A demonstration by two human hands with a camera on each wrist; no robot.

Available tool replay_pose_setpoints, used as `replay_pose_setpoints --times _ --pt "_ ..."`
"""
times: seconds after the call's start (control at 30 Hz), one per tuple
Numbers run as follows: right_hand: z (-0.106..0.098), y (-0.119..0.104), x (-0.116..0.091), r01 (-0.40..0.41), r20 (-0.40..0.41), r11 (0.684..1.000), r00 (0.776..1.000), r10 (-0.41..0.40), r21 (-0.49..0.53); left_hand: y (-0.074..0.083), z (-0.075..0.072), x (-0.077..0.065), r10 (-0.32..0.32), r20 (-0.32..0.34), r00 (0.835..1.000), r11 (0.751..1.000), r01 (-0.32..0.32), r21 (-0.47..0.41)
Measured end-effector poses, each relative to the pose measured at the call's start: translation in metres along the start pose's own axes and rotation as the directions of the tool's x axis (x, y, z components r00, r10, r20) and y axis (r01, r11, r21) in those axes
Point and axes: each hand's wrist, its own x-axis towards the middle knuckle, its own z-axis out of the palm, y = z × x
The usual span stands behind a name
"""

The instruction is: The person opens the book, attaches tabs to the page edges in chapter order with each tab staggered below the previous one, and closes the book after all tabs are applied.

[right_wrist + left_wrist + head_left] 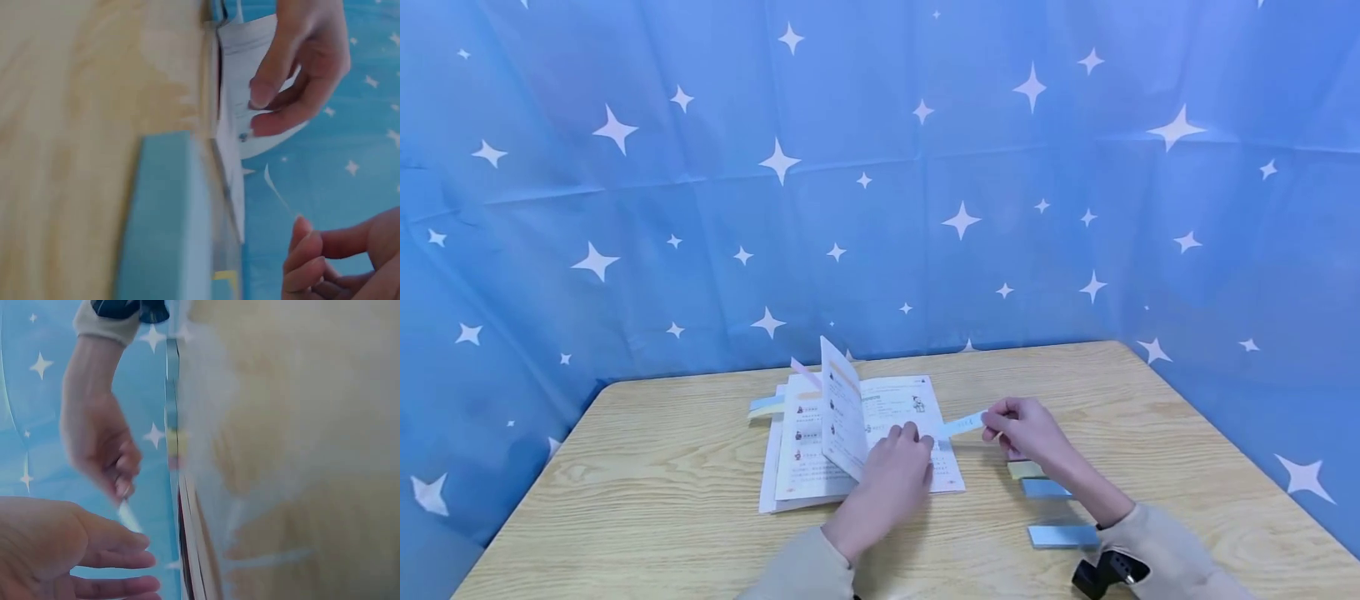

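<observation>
An open book (898,392) with printed pages lies on the table, one page (841,408) standing partly raised. My left hand (895,467) is over the lower right page, its fingers loosely bent. In the left wrist view the left hand's fingers (119,559) are nearly straight and hold nothing. Off the book's right edge, my right hand (1026,433) pinches one end of a thin light-blue sticky strip (964,424) with faint writing on it. The strip's other end reaches the page edge near the left fingertips; whether it sticks there, I cannot tell.
Blue and yellow tabs (766,407) and a pink tab (805,372) jut from the book's left pages. Under and near the right forearm lie a blue sticky pad (1063,537), another blue pad (1045,488) and a yellow pad (1026,470). A star-patterned curtain (880,250) hangs behind the table.
</observation>
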Motion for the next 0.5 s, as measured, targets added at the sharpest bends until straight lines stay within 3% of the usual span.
replay_pose_setpoints --times 0.13,0.3,0.5 --pt "0.001 0.009 0.000 -0.033 0.001 0.999 0.999 0.033 -0.036 -0.009 0.001 0.000 0.023 0.068 0.997 1.000 -0.024 0.006" --pt "0.001 0.013 -0.001 -0.048 0.022 0.998 0.999 0.049 -0.048 -0.012 0.001 -0.001 0.071 0.173 0.982 0.997 -0.071 -0.005" --pt "0.003 0.015 0.000 -0.020 0.036 0.996 0.999 0.023 -0.092 -0.011 0.000 -0.003 0.079 0.238 0.968 0.997 -0.077 -0.016"
